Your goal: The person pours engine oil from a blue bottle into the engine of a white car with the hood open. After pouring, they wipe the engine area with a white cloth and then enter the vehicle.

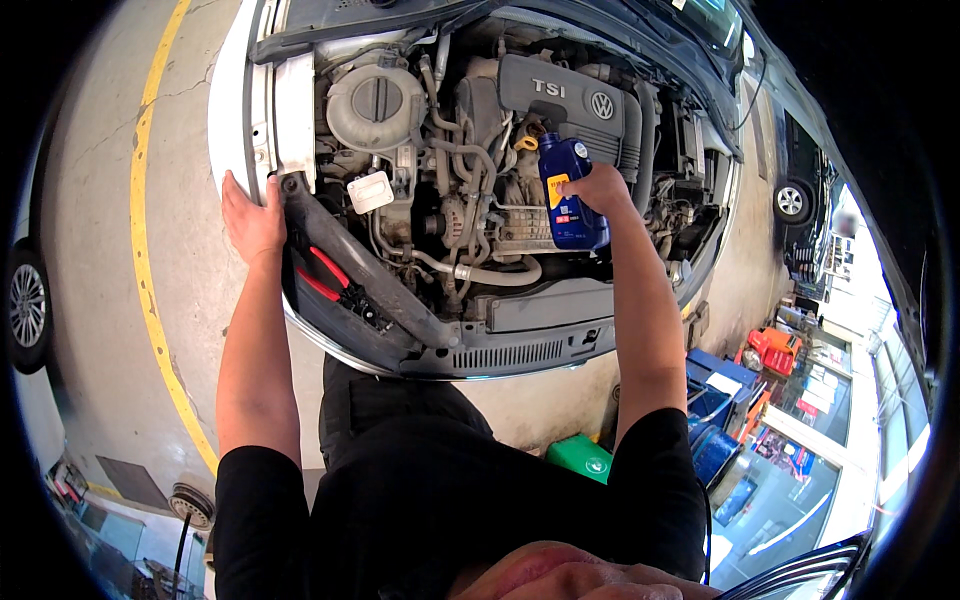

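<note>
My right hand is wrapped around a blue bottle, gripping it from its right side, fingers closed on the body. The bottle is tall, flat-sided plastic, deep blue, with a yellow and red label on the face turned toward me and a ribbed blue neck at the top. It is tipped neck-first into the engine bay, its mouth just beside a yellow cap next to the grey engine cover. The base points back toward me, over the front of the engine.

My left hand lies flat and open on the car's white fender edge, fingers together, palm down. Just beside it, red-handled pliers rest on the black front panel. A round grey reservoir cap sits behind that.
</note>
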`<act>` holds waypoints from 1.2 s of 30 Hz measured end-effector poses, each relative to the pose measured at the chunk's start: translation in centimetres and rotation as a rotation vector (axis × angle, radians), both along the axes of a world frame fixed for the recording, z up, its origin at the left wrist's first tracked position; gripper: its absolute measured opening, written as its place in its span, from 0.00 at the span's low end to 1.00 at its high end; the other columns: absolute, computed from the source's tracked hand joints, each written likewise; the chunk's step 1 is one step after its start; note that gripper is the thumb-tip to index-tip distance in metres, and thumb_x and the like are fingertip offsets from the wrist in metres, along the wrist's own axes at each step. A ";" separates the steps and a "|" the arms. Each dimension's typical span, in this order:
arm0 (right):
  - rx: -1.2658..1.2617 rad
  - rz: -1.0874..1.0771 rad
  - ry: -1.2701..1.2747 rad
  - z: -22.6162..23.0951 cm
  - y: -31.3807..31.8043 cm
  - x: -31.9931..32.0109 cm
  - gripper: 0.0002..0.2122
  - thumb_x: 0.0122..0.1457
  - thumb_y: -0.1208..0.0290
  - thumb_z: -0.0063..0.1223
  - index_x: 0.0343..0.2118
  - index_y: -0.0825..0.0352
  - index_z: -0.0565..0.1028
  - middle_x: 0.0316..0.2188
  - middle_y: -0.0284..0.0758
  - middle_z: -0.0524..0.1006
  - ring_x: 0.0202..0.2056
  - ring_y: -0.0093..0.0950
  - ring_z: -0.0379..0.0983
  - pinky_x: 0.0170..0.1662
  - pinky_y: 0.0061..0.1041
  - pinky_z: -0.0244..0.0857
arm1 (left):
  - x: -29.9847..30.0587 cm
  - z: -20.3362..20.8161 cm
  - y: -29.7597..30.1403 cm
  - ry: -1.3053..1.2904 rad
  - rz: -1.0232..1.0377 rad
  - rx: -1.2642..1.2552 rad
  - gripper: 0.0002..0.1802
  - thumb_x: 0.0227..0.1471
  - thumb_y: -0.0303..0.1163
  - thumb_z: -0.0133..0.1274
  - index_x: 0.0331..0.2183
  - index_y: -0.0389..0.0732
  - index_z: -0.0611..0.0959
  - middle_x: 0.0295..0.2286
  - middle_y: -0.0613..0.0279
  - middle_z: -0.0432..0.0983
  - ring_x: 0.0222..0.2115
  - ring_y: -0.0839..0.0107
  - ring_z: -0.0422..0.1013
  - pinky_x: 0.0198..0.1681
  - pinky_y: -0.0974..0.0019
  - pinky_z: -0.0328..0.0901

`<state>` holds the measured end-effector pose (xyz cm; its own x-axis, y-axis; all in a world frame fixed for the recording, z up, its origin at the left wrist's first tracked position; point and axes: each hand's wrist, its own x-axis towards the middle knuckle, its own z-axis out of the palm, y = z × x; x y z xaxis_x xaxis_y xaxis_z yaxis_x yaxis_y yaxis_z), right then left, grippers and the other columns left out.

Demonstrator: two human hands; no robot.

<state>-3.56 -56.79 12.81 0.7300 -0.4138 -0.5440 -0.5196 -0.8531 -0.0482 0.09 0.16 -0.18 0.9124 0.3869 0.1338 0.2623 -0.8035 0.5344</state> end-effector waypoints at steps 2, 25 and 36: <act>-0.007 0.000 0.010 0.0 0.0 0.1 0.38 0.42 0.44 0.78 0.48 0.76 0.84 0.47 0.52 0.85 0.49 0.46 0.84 0.52 0.42 0.77 | 0.0 -0.1 0.0 0.000 -0.001 0.003 0.49 0.62 0.60 0.58 0.72 0.40 0.64 0.69 0.48 0.64 0.70 0.48 0.60 0.72 0.49 0.58; -0.025 -0.006 0.009 1.0 0.9 0.7 0.33 0.40 0.46 0.79 0.39 0.75 0.87 0.40 0.51 0.87 0.43 0.45 0.85 0.48 0.41 0.78 | 0.1 -0.3 0.1 0.014 0.006 -0.005 0.50 0.62 0.62 0.57 0.73 0.41 0.64 0.70 0.49 0.63 0.70 0.48 0.60 0.71 0.48 0.58; -0.009 -0.032 0.037 1.0 0.8 1.1 0.33 0.41 0.47 0.79 0.42 0.74 0.87 0.42 0.51 0.87 0.45 0.43 0.85 0.49 0.40 0.78 | 0.1 0.2 0.0 0.024 0.006 -0.007 0.50 0.62 0.61 0.57 0.72 0.41 0.64 0.70 0.49 0.63 0.71 0.49 0.59 0.72 0.49 0.58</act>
<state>-2.49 -55.96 13.83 0.6956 -0.4417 -0.5666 -0.5480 -0.8362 -0.0207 0.16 0.13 0.01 0.9130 0.3930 0.1091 0.2799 -0.7983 0.5332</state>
